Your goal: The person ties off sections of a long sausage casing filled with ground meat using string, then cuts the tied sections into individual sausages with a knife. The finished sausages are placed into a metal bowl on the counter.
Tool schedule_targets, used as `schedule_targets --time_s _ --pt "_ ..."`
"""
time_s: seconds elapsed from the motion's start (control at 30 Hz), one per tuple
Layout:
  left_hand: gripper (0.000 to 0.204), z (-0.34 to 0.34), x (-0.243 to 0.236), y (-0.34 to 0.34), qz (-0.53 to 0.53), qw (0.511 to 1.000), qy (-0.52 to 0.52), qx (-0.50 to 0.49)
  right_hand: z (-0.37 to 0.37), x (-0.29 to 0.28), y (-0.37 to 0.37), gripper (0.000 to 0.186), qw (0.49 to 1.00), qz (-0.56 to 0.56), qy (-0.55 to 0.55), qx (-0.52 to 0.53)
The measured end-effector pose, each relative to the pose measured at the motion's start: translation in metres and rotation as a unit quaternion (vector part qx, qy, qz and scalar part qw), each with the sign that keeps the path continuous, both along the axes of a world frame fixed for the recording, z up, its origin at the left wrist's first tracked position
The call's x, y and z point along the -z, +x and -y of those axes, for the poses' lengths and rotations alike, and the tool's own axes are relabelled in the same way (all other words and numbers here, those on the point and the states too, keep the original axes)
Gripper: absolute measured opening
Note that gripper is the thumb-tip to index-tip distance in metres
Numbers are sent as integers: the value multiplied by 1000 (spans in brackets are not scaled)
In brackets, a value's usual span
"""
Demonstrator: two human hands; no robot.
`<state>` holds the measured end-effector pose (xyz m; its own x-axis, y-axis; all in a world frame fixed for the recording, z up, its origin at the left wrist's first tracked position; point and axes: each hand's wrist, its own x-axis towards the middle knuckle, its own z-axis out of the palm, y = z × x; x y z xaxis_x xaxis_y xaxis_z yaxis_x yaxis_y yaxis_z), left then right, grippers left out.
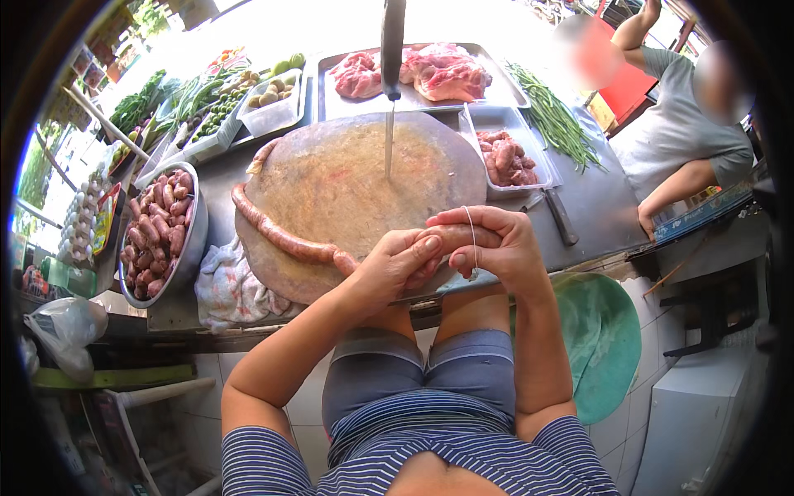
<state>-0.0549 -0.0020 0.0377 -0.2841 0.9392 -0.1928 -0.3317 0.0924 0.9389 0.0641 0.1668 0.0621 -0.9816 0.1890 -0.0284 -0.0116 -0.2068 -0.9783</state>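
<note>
In front of my body, both hands hold a raw sausage (460,237) above the near edge of a round wooden chopping board (364,190). My left hand (407,258) wraps its fingers round the sausage's left end. My right hand (501,245) has its fingers curled over the right end, and a thin white string (471,221) loops over them and hangs down. A long stuffed sausage casing (285,238) curves along the board's left side and runs toward my left hand. Upright on the board stands a thin blade with a dark handle (393,51).
A metal basin (196,221) of sausage links and a stained cloth (234,285) lie left. Behind the board is a tray (324,97) of raw meat. To the right are a plastic tub (473,142) of meat, a knife (562,219) and green beans (558,116). Another person (674,124) stands far right.
</note>
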Motion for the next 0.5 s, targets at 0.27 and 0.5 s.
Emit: schedule_targets --time_s 0.27,0.5 --pt "44 -15 25 -2 -16 998 51 -24 -8 27 -2 39 999 -1 11 39" --pt "59 -9 19 -19 139 987 -21 83 -19 25 -3 37 998 -30 56 -28"
